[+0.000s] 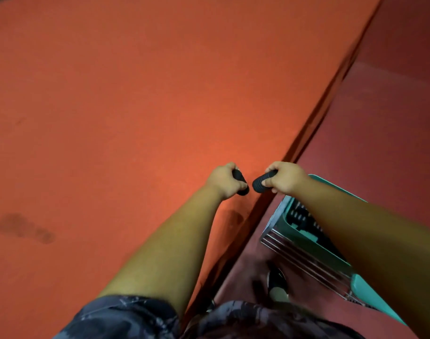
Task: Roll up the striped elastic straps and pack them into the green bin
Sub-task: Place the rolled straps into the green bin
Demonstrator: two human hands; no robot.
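We saw the left grip (pixel 223 181) clenched round one black ribbed roll (pixel 240 184) and the right grip (pixel 284 178) round a second black ribbed roll (pixel 263 184), near the edge of the orange-red counter (pixel 135 94). The teal-green plastic bin (pixel 363 285) sat below-right. Any slackening, we feared, and a roll would spring open short of it.

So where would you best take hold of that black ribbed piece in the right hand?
Around its middle, from above, fingers wrapped across the round body, as the right hand grips it now. The black ribbed piece is a short cylinder, one end poking toward the left hand, which grips a second ribbed piece. Wrapping it probably holds better than pinching its ends.
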